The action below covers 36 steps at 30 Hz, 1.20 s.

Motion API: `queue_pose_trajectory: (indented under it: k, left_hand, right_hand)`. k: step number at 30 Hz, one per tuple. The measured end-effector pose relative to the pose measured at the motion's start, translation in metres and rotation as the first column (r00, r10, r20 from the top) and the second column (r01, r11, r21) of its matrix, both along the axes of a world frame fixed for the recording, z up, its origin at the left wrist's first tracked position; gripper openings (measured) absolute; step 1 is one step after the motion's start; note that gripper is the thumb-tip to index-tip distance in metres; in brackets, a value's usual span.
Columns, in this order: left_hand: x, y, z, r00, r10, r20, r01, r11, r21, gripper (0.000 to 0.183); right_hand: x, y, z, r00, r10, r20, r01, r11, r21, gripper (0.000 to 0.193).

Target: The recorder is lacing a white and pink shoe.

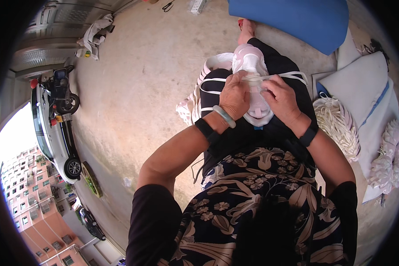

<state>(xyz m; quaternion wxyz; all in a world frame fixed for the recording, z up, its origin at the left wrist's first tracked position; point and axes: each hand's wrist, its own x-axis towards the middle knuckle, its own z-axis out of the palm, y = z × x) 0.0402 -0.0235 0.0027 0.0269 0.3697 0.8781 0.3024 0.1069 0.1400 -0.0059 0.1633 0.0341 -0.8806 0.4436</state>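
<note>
A pink and white sneaker [252, 60] lies across my lap, its toe pointing away from me and its heel towards me. White shoelace [292, 75] crosses its upper, with loose loops out to both sides over my black trousers. On the sneaker's left side my left hand [236, 95] is closed, thumb and finger pinching the lace by the eyelets. Opposite it, my right hand [281, 97] has its fingers curled together at the lace near the tongue; its fingertips are partly hidden. More pink and white shoes [191, 103] sit beside my left leg.
To my right lie a bundle of white shoelaces [337, 126], a pile of whitish shoe pieces [387, 155] and pale sheets [359, 80]. A blue board [292, 20] is ahead. Scissors [167, 6] and a small white box [198, 5] lie far off. A motorcycle [65, 95] and white car [53, 133] stand left.
</note>
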Motion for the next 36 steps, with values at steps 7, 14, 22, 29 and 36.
queue_pose_trajectory:
  k: [7,14,22,29,36]
  left_hand:
    - [0.009,0.008,-0.004,0.998,0.058,0.011,-0.058,0.998,0.003,0.012]
    - [0.007,0.006,0.004,0.998,0.066,0.013,-0.065,0.996,-0.059,0.011]
    - [-0.011,-0.046,0.004,0.975,0.186,0.121,-0.209,0.951,0.228,0.009]
    - [-0.038,-0.042,-0.006,0.99,0.095,-0.105,-0.105,0.99,-0.095,0.036]
    - [-0.055,-0.034,-0.009,0.988,-0.103,-0.119,0.033,0.876,-0.482,0.048]
  right_hand:
    - [-0.004,-0.005,-0.006,0.999,0.016,0.044,-0.02,0.997,0.08,0.013]
    - [-0.007,-0.007,0.0,1.0,0.005,0.024,-0.01,0.976,0.219,0.013]
    - [0.036,0.082,0.011,0.989,-0.136,0.06,0.099,0.903,0.418,0.007]
    - [0.04,0.075,0.005,0.991,-0.042,0.129,-0.003,0.944,0.331,0.01]
    - [0.019,0.046,0.014,0.996,0.088,0.006,-0.082,0.904,0.421,0.035]
